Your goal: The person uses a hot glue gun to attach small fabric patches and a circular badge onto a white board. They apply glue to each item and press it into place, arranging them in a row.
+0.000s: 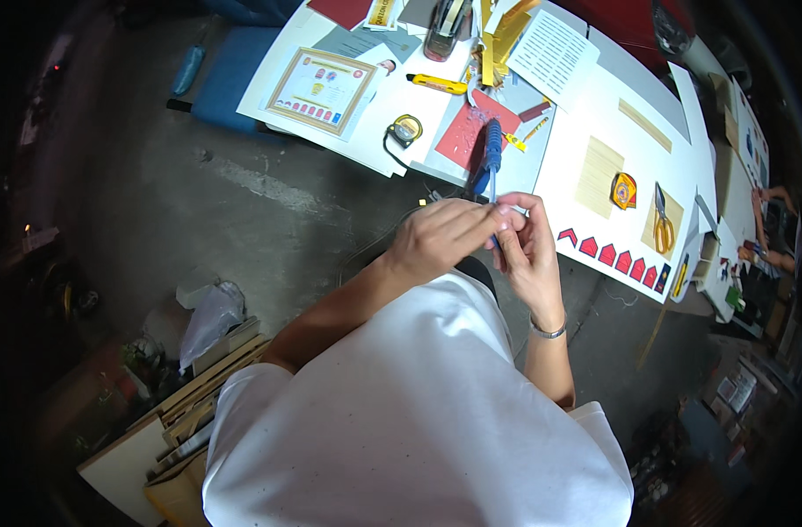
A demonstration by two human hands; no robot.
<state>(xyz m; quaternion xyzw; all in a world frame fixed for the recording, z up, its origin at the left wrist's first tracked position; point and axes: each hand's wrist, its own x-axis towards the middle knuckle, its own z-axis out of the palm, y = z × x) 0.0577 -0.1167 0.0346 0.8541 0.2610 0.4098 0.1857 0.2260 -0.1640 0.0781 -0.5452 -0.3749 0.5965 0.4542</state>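
Observation:
My left hand [440,235] and my right hand [531,246] meet in front of my shirt, just off the table's near edge. The left fingers are pinched together against the right fingertips. Between them is a slim stick-like piece [517,209], pale at one end; most of it is hidden by my fingers. My right hand is curled round the same piece, a wristband on its wrist. Right beyond my fingers, a tool with a blue ribbed handle [492,140] and a thin shaft lies over the table edge, by a red sheet [461,132] strewn with scraps.
The white table [559,202] bears a framed certificate [320,92], yellow cutter [438,84], black-yellow tape measure [405,131], orange tape measure [623,190], scissors [663,230] and several red badge-shaped pieces [606,254]. A blue seat [230,79] stands left. Another person's hands [774,256] show far right.

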